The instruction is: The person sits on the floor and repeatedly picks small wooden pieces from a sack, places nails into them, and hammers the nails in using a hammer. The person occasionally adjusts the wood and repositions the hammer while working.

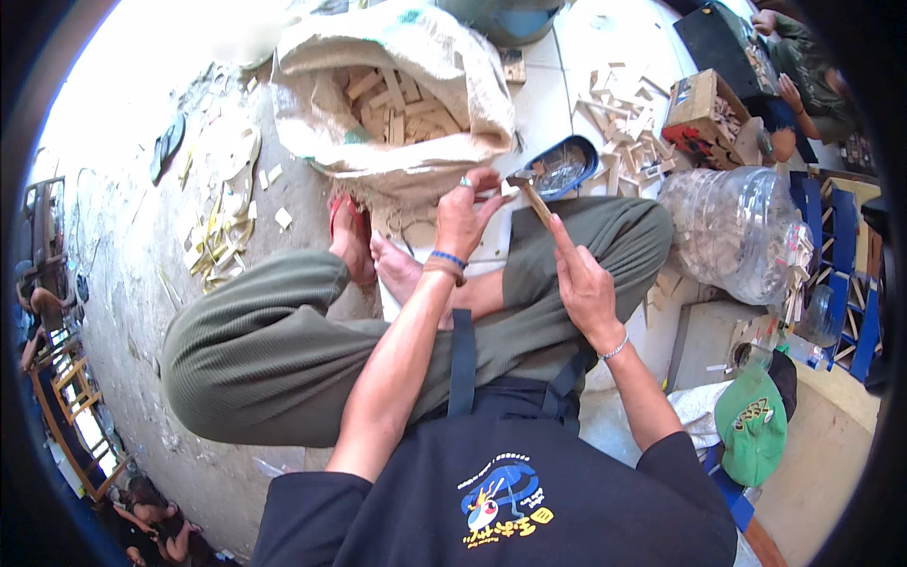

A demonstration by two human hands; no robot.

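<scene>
My right hand [588,295] grips a small hammer by its wooden handle [538,204], index finger stretched along it. The metal hammer head [519,177] is close to the fingertips of my left hand [460,222]. Those fingers pinch a small pale wooden piece [508,188], partly covered by the fingers and hammer. Just beyond the hammer lies a blue oval tray [592,151] with small thin things in it, too fine to make out. Ahead of my left hand stands an open woven sack [397,156] filled with pale wooden pieces [406,109].
Loose wooden pieces [619,118] are heaped on the tiles beside a cardboard box [694,109]. A large clear plastic jug [727,227] lies at my right, near a green cap [749,425]. Yellowish scraps [222,236] litter the floor at left. Other people sit at both edges.
</scene>
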